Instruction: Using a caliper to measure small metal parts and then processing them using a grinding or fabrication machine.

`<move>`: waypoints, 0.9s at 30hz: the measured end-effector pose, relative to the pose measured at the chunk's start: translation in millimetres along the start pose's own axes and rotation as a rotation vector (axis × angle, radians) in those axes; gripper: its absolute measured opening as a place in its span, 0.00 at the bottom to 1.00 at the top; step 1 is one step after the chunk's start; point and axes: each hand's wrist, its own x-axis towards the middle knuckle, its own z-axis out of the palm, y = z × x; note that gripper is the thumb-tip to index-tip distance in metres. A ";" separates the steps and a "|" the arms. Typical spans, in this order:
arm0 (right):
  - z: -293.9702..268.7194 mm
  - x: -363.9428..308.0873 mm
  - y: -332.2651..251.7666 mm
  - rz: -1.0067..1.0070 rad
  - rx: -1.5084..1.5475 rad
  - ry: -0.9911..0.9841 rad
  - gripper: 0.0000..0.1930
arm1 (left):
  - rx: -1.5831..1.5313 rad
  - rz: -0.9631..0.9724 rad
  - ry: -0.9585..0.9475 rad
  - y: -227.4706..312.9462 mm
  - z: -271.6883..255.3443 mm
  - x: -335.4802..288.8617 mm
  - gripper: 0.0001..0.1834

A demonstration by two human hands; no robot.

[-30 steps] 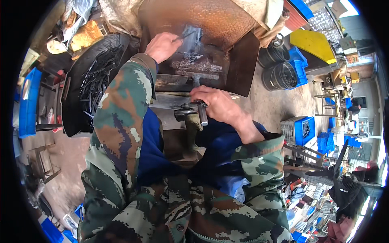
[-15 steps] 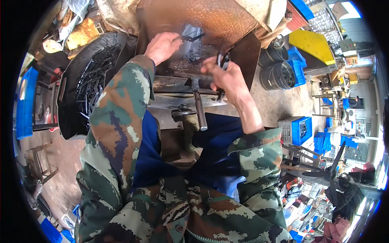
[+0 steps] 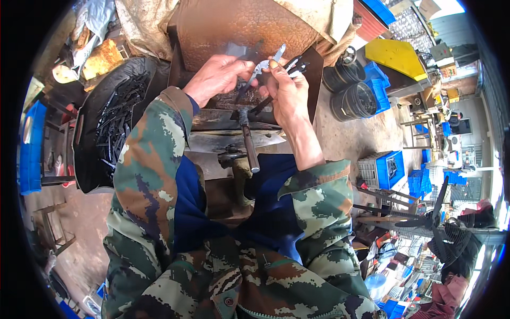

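Note:
My left hand (image 3: pixel 222 77) is closed on a dark, flat metal piece (image 3: pixel 243 91), pinched between thumb and fingers. Close beside it, my right hand (image 3: pixel 289 95) grips several metal pieces. A bright, blade-like piece (image 3: pixel 279 52) sticks up past the right thumb, and dark pieces with toothed edges (image 3: pixel 296 66) stand out behind it. The two hands nearly meet over a brown metal hood (image 3: pixel 307 80); fingers partly hide the pieces. Below them, a thick steel rod (image 3: pixel 249 149) slopes down toward my knees from a crosswise joint.
On the left, a black bin (image 3: pixel 87 154) holds many dark metal strips (image 3: pixel 114 119). Black buckets (image 3: pixel 350 102) and a blue crate (image 3: pixel 392 170) stand on the right. A brown textured sheet (image 3: pixel 239 26) hangs behind the hood. A fan (image 3: pixel 430 220) stands at lower right.
My right hand has moved up toward my left hand, bringing its metal pieces upright beside the left hand's piece. My left hand has turned inward, and the view has shifted slightly.

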 end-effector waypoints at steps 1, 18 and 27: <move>-1.7 -0.9 0.2 0.013 0.011 0.003 0.08 | 0.057 0.012 0.042 -3.0 -3.8 2.4 0.17; -17.1 -15.6 -10.6 -0.013 -0.159 0.047 0.08 | 0.759 0.131 -0.012 -87.0 -57.5 43.1 0.14; -20.0 -16.8 -16.3 0.014 -0.114 0.043 0.11 | 0.988 0.188 0.003 -60.7 -39.2 25.9 0.14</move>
